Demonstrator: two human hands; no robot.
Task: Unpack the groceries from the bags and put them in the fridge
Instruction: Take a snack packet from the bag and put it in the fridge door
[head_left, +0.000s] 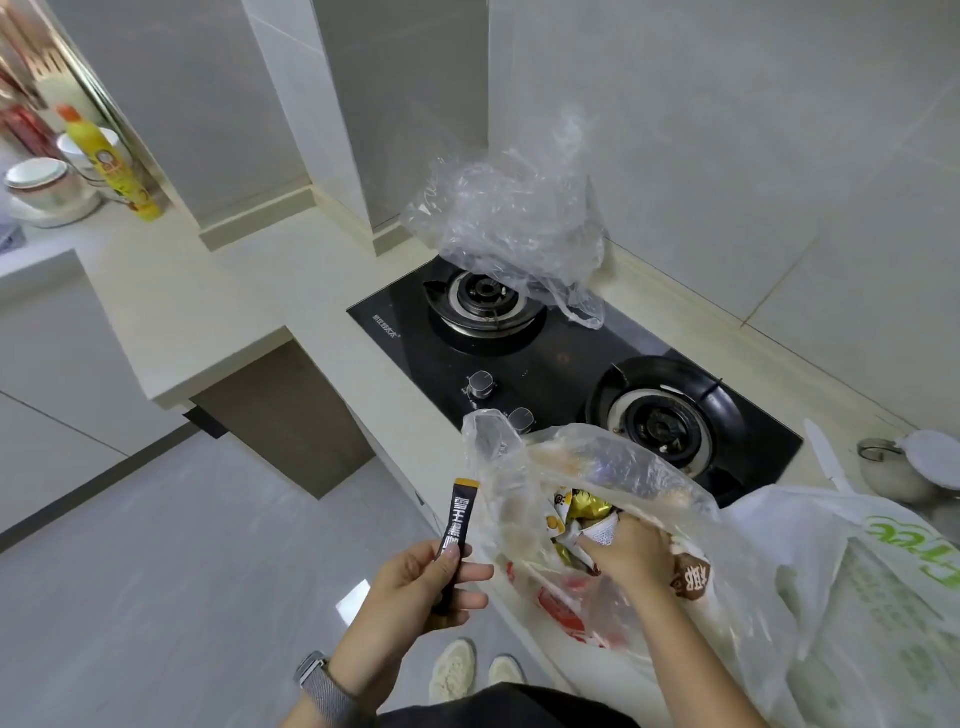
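Upright between thumb and fingers, a slim black sachet with an orange top is pinched by the left hand, which holds it out over the floor just left of the counter edge. That wrist wears a watch on a grey band. Reaching into the open mouth of a clear bag, the right hand has its fingers curled among small wrapped packets, gold and white; whether it grips one I cannot tell. This bag sits at the counter's front edge, just before the black hob and its two knobs. Against its right side leans a white bag with green print. A second clear bag, crumpled and seemingly empty, rests over the far burner by the wall. Far left on the counter stand a yellow bottle and stacked bowls. At far right lies a white-lidded pot.
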